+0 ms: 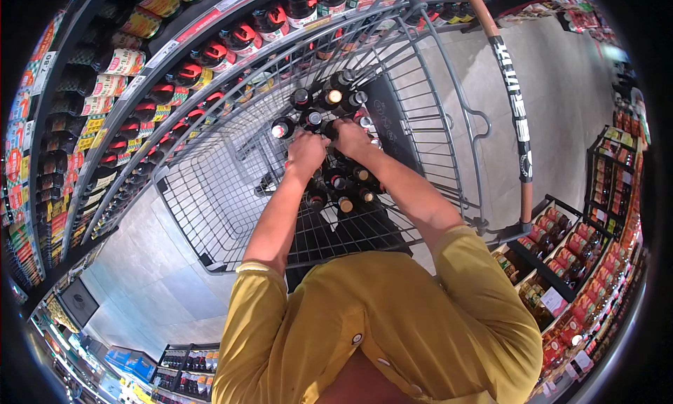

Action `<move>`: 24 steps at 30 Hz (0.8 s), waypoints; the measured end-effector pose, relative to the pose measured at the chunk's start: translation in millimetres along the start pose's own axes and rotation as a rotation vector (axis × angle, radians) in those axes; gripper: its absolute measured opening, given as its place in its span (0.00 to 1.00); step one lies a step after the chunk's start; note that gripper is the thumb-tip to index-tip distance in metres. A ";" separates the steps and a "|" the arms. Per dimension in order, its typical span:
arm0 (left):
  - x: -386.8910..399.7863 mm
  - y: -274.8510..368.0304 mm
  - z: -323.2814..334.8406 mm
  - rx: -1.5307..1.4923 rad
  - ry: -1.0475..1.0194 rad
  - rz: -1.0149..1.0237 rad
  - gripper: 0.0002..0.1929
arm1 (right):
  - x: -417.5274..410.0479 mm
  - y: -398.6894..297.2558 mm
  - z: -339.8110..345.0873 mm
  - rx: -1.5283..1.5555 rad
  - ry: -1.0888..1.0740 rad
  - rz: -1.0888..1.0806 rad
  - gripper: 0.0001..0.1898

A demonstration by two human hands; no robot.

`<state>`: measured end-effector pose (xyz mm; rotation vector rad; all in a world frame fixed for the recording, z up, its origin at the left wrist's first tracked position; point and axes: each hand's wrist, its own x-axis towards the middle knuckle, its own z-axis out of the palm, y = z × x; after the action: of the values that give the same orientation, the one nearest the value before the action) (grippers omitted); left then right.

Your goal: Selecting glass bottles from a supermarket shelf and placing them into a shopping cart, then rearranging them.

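Inside the wire shopping cart [202, 209], several dark glass bottles stand close together with their caps upward. My left hand [309, 149] reaches among them, just below a silver-capped bottle [311, 119]; its fingertips are partly hidden. Beside it, my right hand [353, 138] has its fingers curled at the neck of a dark bottle [329, 128]. The two hands nearly touch. Ahead of them stands a gold-capped bottle [333, 97], and a white-capped bottle [283, 128] is at the left. Nearer to me, between my forearms, are more bottles, including another gold-capped bottle [345, 204].
A store shelf [173, 51] full of sauce bottles runs along the cart's left and far side. The cart's handle [512, 99] bears writing and lies at the right. Display racks [557, 246] with bottles stand at the lower right. Grey tiled floor [152, 283] shows around the cart.
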<state>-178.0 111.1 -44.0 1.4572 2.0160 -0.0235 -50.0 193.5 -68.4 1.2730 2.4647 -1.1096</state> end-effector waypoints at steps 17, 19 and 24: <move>32.3 22.4 2.2 0.229 0.326 0.004 0.37 | -7.8 -1.6 13.0 0.128 0.065 0.075 0.16; 32.8 17.8 1.8 0.269 0.323 0.016 0.37 | -9.3 -6.5 8.5 0.135 0.056 0.060 0.17; 34.7 12.0 -3.9 0.184 0.320 0.059 0.21 | -7.1 -2.8 6.4 0.113 0.027 0.085 0.17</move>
<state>-175.7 146.5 -54.2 1.7260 2.2728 0.0535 -48.8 183.5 -68.3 1.4189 2.3721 -1.2333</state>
